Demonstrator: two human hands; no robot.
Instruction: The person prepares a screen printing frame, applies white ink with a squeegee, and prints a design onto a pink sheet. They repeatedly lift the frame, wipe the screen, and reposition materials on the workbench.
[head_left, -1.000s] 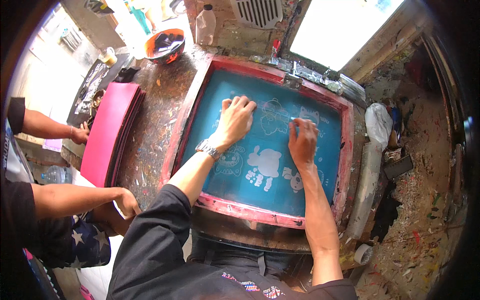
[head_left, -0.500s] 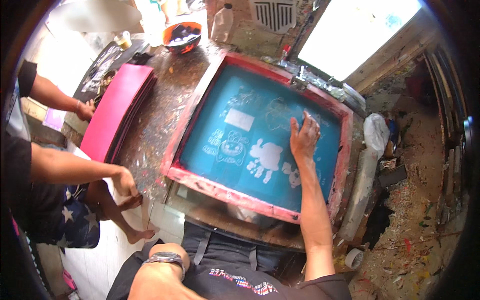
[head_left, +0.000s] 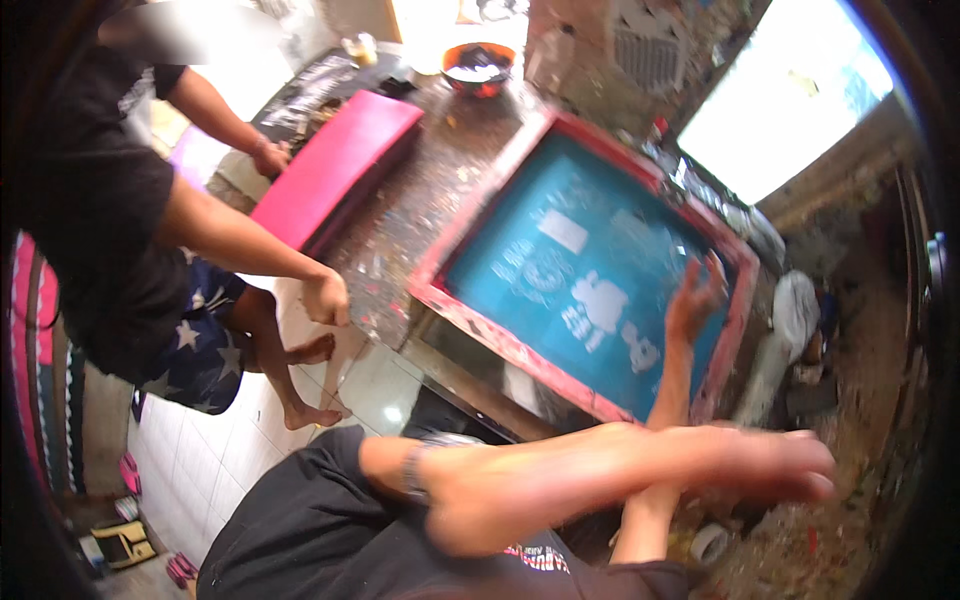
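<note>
A screen-printing frame (head_left: 580, 390) with red-stained wooden sides lies tilted in view on the workbench. Its teal mesh (head_left: 500, 235) carries pale stencil shapes, including cartoon figures and a rectangle. Above the mesh's right part is my right hand (head_left: 697, 295), its fingers apart and somewhat blurred; I make out nothing held. Contact with the mesh is unclear. My left hand (head_left: 770, 462) stretches rightward across my right forearm, large and close to the camera. Motion smears its fingers, so their hold is unreadable. A watch (head_left: 413, 472) circles my left wrist.
At left stands another person (head_left: 110, 220), one hand beside a stack of pink sheets (head_left: 345, 165) on the paint-spotted bench (head_left: 440, 185). An orange-and-black bowl (head_left: 478, 68) with dark contents sits at the back. White crumpled plastic (head_left: 796, 310) lies right of the frame.
My left hand has swung across to the right, over my right forearm. The whole view has shifted, moving the frame and the other person rightward in it. My right hand stays over the mesh.
</note>
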